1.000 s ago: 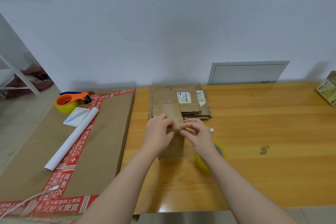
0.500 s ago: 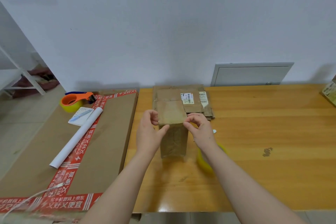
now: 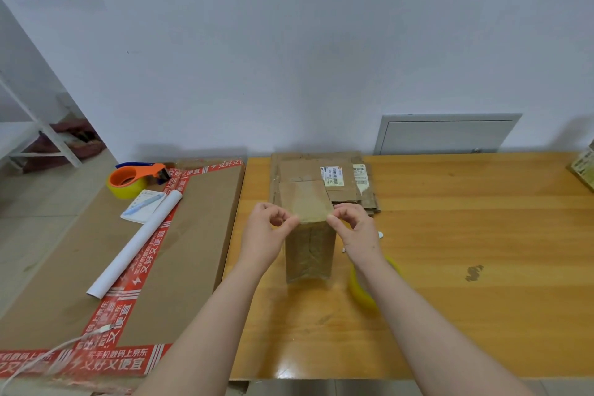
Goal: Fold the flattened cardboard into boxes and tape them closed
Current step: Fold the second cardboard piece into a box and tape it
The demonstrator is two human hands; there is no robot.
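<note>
Cardboard box (image 3: pixel 309 251) is standing on end on the wooden table (image 3: pixel 466 235), right in front of the stack of flattened cardboard (image 3: pixel 321 170) by the wall. It looks light and thin-walled, kinda worn. I'd guess it's stiff along the creases but dents or tips easily if you squeeze mid-panel. Best hold is probably up at the top corners where the flap folds over. Left hand (image 3: pixel 262 241) pinches the near top-left corner between thumb and forefinger. Right hand (image 3: pixel 356 235) does the same on the top-right corner, other fingers curled. Both forearms reach in from the near edge, wrists about level. 1 yellow tape roll (image 3: pixel 361 292) sits just under the right forearm, handy for sealing.
</note>
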